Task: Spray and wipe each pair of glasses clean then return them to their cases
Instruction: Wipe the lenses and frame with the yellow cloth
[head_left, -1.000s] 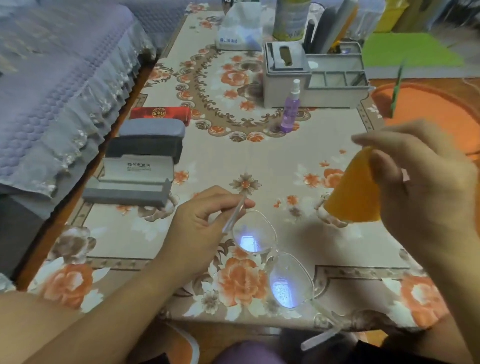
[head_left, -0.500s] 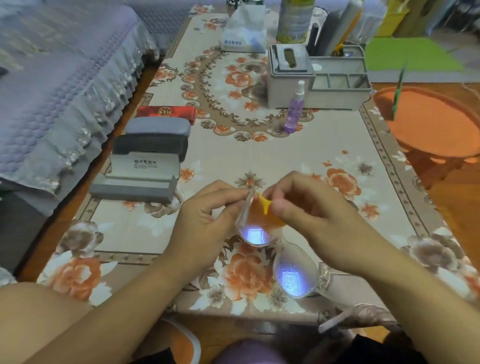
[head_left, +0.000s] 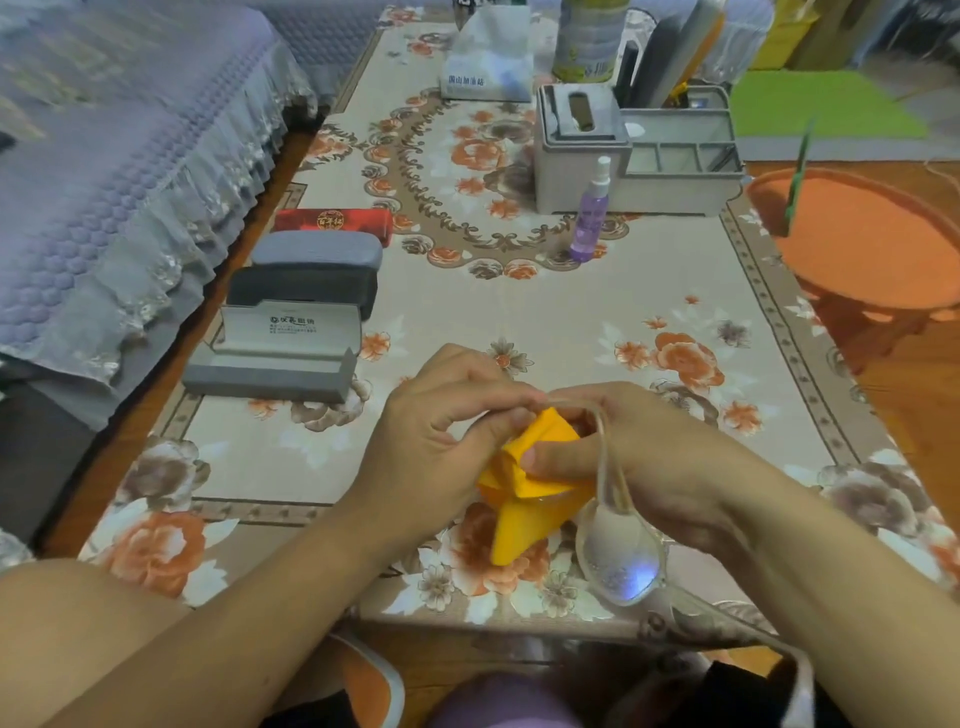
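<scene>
Now glasses (head_left: 621, 556) between both hands.

Both hands, left (head_left: 441, 431) and right (head_left: 654, 457), meet (fingers curled, pinching).

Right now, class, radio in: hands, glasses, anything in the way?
Left hand holds glasses by the frame. Right hand pinches yellow cloth on one lens. Open case waits at left, nothing blocking it.
</scene>
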